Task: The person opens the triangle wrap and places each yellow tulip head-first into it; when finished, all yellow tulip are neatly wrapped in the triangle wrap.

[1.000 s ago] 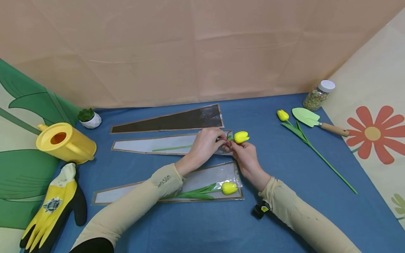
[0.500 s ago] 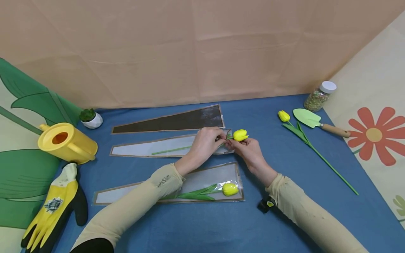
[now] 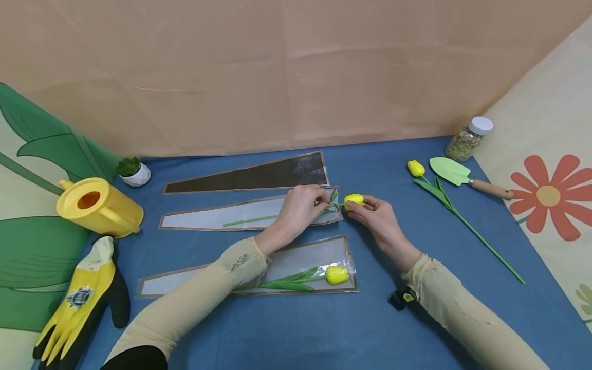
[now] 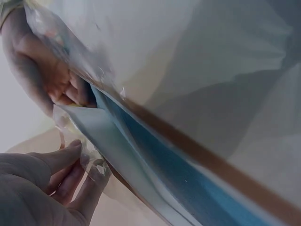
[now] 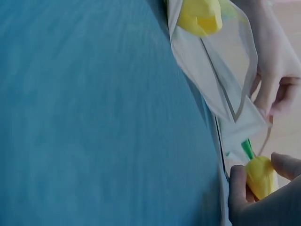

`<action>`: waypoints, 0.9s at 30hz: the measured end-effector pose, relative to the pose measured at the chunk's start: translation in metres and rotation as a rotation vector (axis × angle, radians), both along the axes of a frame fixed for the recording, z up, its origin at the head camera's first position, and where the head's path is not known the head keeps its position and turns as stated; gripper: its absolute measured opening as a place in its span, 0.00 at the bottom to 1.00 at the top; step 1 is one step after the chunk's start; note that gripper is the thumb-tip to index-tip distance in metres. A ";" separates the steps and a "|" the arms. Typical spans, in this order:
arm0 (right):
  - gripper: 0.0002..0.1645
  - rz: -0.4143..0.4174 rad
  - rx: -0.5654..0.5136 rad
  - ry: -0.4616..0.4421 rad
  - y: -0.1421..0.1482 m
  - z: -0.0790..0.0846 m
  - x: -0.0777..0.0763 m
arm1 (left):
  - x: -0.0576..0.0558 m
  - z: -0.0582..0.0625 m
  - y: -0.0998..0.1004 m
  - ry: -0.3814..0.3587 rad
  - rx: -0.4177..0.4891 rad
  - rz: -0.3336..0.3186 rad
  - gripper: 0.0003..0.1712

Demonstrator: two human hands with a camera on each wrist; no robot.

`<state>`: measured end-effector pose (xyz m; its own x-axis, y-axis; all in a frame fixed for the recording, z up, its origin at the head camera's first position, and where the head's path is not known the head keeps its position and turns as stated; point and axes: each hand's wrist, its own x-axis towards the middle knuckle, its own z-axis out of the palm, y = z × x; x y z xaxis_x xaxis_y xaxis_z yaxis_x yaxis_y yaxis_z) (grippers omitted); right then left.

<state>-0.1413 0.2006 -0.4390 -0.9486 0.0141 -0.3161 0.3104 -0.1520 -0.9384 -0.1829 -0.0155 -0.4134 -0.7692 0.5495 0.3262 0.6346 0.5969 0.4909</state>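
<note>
A yellow artificial tulip (image 3: pixel 353 200) has its green stem lying inside the middle wrapping sleeve (image 3: pixel 189 220), a long tapered bag with a brown border. Its flower head sticks out past the sleeve's wide mouth. My left hand (image 3: pixel 296 210) pinches the clear plastic edge (image 4: pixel 91 157) of that mouth. Thumb and fingers of my right hand (image 3: pixel 379 221) hold the flower head, which also shows between them in the right wrist view. Nearer to me, a second sleeve (image 3: pixel 319 252) contains another yellow tulip (image 3: pixel 336 275), its leaves partly behind my left forearm.
A dark tapered sleeve (image 3: pixel 259 176) lies behind. To the right are a loose tulip (image 3: pixel 476 235), a green trowel (image 3: pixel 450 171) and a jar (image 3: pixel 467 141). At left stand a yellow watering can (image 3: pixel 99 208) and a potted succulent (image 3: pixel 134 172), with a work glove (image 3: pixel 85 303) nearby.
My right hand has shifted to the right, from the stem below the bloom to the flower head. My left hand stays at the sleeve's mouth.
</note>
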 end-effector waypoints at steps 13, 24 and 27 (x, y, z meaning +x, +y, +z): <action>0.29 0.075 0.137 0.041 0.019 0.006 0.004 | 0.001 -0.002 -0.002 -0.020 -0.002 0.002 0.02; 0.26 0.097 0.143 0.076 0.022 0.002 0.005 | 0.002 -0.004 -0.004 -0.012 -0.007 0.017 0.03; 0.25 0.105 0.143 0.081 0.022 0.001 0.004 | 0.002 -0.004 -0.005 -0.015 -0.008 0.017 0.03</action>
<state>-0.1370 0.2231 -0.4377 -0.9695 -0.0474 -0.2405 0.2402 0.0139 -0.9706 -0.1804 -0.0201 -0.4174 -0.7834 0.5389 0.3097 0.6167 0.6116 0.4956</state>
